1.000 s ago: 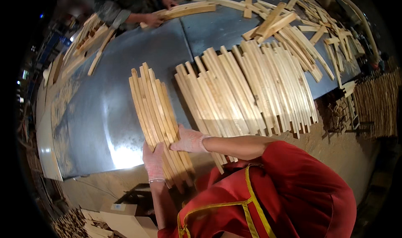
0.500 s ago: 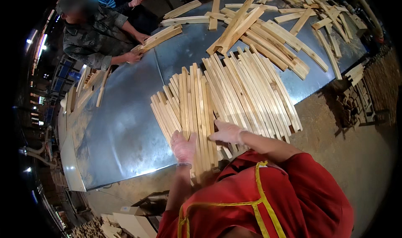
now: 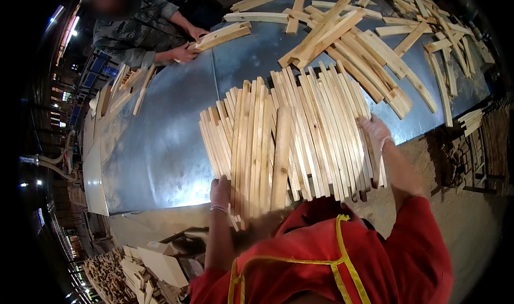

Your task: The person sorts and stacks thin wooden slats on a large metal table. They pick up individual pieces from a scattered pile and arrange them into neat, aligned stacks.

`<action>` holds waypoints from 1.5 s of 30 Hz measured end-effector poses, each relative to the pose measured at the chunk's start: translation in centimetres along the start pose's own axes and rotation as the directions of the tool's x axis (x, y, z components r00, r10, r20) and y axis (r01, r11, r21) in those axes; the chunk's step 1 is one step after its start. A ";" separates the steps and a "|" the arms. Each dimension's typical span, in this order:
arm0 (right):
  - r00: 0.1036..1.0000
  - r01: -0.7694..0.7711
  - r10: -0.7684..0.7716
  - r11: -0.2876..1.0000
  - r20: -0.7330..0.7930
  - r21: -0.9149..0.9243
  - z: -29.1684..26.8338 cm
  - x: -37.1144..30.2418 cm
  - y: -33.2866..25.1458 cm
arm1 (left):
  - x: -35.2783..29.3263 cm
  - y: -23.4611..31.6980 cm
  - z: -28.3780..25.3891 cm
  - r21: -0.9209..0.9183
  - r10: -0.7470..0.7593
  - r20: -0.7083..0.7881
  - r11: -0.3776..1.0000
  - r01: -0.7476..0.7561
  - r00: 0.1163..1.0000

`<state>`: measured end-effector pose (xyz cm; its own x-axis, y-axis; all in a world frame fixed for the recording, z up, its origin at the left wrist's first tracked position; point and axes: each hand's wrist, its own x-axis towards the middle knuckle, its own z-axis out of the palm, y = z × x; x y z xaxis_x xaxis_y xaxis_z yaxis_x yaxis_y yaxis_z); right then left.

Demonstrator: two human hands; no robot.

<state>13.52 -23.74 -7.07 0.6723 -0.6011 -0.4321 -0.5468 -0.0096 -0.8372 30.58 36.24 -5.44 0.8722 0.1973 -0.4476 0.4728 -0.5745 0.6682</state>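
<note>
I am stretching both arms forward over the table (image 3: 160,149), my hands set wide apart at either side of a broad row of wooden strips (image 3: 326,138); the strips are lying side by side at the near edge, pointing away from me, their near ends jutting past it; on the left of the row, more strips are resting on top of others, and one wider slat (image 3: 281,157) is lying over the row near its middle.

My left forearm (image 3: 218,242) is rising almost straight, its wrist nearly in line; my left hand (image 3: 220,192) is staying low beside the near ends of the leftmost strips, its back dark in shadow; I cannot tell whether those fingers are closing on anything.

My right forearm (image 3: 400,170) is angling up and inward from a red sleeve (image 3: 420,234); my right hand (image 3: 376,131) is reaching farther out, its fingers pointing leftward and touching the strips at the right side; whether they are gripping one, I cannot make out.

Beyond the row, a heap of crossed boards (image 3: 331,37) is covering the far right; across the table, a person in a patterned jacket (image 3: 126,40) is keeping both hands at a board (image 3: 225,35).
</note>
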 end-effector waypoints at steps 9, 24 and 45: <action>0.997 -0.003 -0.016 0.970 -0.075 -0.244 1.1 -0.9 -1.1 | 0.1 0.7 -0.7 -0.153 0.140 0.026 0.979 -0.134 0.990; 0.919 -0.089 0.055 0.993 0.391 0.071 24.3 -8.6 -7.7 | 9.7 -3.5 -20.7 0.568 0.231 -0.117 0.814 -0.125 0.966; 0.430 0.863 -0.399 -0.082 0.810 -0.498 44.7 2.8 -29.2 | -7.9 -2.1 0.0 0.652 0.568 0.035 0.611 -0.449 0.822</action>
<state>53.69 10.61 1.24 0.9113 0.3928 -0.1231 0.3764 -0.9163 -0.1372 22.66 35.90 -3.24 0.9814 -0.1915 -0.0090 -0.1848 -0.9574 0.2221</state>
